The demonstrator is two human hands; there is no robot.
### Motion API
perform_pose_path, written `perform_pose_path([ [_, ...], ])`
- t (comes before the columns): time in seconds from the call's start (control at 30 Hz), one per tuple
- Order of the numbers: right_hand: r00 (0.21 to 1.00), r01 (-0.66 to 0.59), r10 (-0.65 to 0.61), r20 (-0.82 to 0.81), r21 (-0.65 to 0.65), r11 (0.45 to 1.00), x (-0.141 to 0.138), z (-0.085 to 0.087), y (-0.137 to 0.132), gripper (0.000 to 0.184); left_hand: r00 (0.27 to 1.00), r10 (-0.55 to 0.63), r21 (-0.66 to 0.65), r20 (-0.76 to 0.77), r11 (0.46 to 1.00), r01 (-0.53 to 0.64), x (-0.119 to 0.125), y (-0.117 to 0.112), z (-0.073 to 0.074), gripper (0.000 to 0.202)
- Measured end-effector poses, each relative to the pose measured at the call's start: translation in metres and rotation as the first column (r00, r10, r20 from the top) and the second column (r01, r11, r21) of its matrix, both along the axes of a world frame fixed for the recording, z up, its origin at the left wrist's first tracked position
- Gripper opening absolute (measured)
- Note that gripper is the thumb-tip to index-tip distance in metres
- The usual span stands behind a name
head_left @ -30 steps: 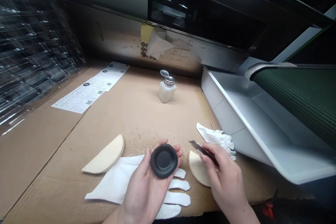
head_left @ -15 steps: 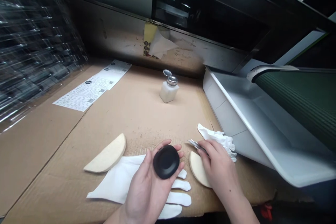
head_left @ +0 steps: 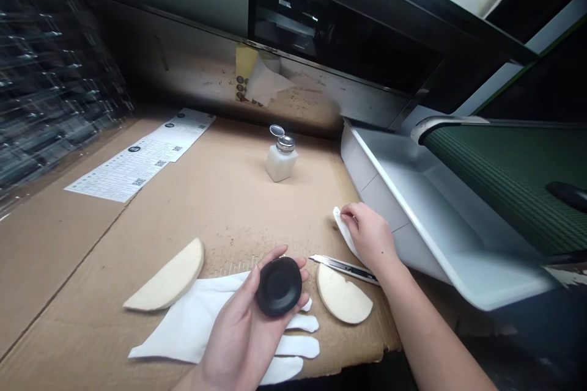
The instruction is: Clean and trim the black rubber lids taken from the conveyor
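My left hand (head_left: 243,330) holds a round black disc (head_left: 279,286) in its fingers, above a flat white glove (head_left: 197,324) on the cardboard. My right hand (head_left: 370,233) rests on a crumpled white glove (head_left: 343,227) near the tray's corner, fingers closed on it. A slim utility knife (head_left: 342,266) lies on the cardboard just below that wrist. Two cream half-round pads lie flat: one (head_left: 343,296) beside the knife, the other (head_left: 167,278) to the left.
A small white bottle with a metal flip cap (head_left: 280,159) stands mid-table. Printed label sheets (head_left: 137,162) lie at the back left beside stacked clear trays (head_left: 46,110). A white tray (head_left: 413,195) and a green conveyor belt (head_left: 513,177) carrying a dark object (head_left: 568,194) fill the right.
My right hand set the knife down on the cardboard and moved up-right onto the crumpled glove. The black disc turned slightly in my left hand.
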State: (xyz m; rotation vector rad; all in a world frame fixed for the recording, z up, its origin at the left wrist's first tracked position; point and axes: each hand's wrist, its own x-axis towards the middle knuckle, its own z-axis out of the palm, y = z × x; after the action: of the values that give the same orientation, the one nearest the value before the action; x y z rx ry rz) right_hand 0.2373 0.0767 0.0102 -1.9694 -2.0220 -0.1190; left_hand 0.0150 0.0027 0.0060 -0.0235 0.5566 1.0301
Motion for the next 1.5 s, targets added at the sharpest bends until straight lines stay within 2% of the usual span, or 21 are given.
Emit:
perform_pose_path([
  [0.17,0.998,-0.055,0.052,-0.048,-0.059,0.997,-0.003,-0.001,0.003,0.011,0.999,-0.016,0.017,-0.037,1.000,0.017,0.001,0.001,0.002,0.031],
  [0.27,0.995,-0.088,0.084,-0.056,-0.084,0.993,-0.003,-0.004,0.004,0.014,0.999,-0.028,0.028,-0.023,0.999,0.028,0.001,0.000,0.001,0.031],
  [0.33,0.994,-0.094,0.089,-0.066,-0.076,0.993,-0.004,0.001,0.001,0.018,0.999,-0.028,0.027,-0.022,0.999,0.029,0.001,-0.001,0.001,0.031],
  [0.4,0.992,-0.101,0.097,-0.084,-0.050,0.994,-0.010,0.013,-0.006,0.017,0.999,-0.026,0.023,-0.037,0.999,0.027,0.001,-0.001,0.004,0.030],
  [0.5,0.947,-0.251,0.253,-0.200,0.036,0.967,-0.033,0.038,-0.024,0.013,0.993,-0.049,0.017,-0.103,0.999,0.051,0.003,0.000,0.010,0.030],
  [0.6,0.839,-0.466,0.473,-0.268,0.093,0.880,-0.064,0.052,-0.040,0.013,0.987,-0.047,0.022,-0.157,0.998,0.051,0.005,-0.001,0.013,0.027],
  [0.67,0.825,-0.524,0.524,-0.212,0.060,0.849,-0.081,0.049,-0.045,0.015,0.986,-0.040,0.048,-0.164,0.998,0.049,0.006,-0.002,0.012,0.027],
  [0.73,0.839,-0.529,0.525,-0.140,0.017,0.849,-0.091,0.041,-0.045,0.017,0.984,-0.052,0.074,-0.172,0.995,0.065,0.007,-0.003,0.011,0.031],
  [0.83,0.842,-0.539,0.539,-0.019,-0.011,0.842,-0.092,0.032,-0.042,0.018,0.978,-0.076,0.083,-0.193,0.992,0.093,0.007,-0.003,0.009,0.033],
  [0.93,0.807,-0.577,0.570,0.153,0.003,0.817,-0.088,0.032,-0.041,0.018,0.977,-0.089,0.072,-0.195,0.992,0.105,0.007,-0.002,0.009,0.029],
  [1.07,0.764,-0.596,0.578,0.287,-0.027,0.802,-0.087,0.040,-0.043,0.017,0.975,-0.105,0.071,-0.198,0.990,0.122,0.008,0.000,0.009,0.027],
  [1.2,0.754,-0.575,0.567,0.331,-0.084,0.814,-0.084,0.047,-0.045,0.013,0.973,-0.127,0.092,-0.191,0.985,0.147,0.008,0.000,0.009,0.024],
  [1.27,0.774,-0.542,0.529,0.347,-0.068,0.838,-0.077,0.052,-0.045,0.013,0.971,-0.130,0.084,-0.199,0.985,0.149,0.006,0.000,0.009,0.031],
  [1.4,0.879,-0.401,0.344,0.329,0.121,0.908,-0.051,0.067,-0.050,0.019,0.955,-0.115,0.057,-0.274,0.989,0.136,0.004,0.000,0.014,0.045],
  [1.5,0.943,-0.298,0.233,0.237,0.295,0.908,-0.028,0.086,-0.067,0.011,0.939,-0.111,0.048,-0.326,0.990,0.134,0.007,0.000,0.020,0.045],
])
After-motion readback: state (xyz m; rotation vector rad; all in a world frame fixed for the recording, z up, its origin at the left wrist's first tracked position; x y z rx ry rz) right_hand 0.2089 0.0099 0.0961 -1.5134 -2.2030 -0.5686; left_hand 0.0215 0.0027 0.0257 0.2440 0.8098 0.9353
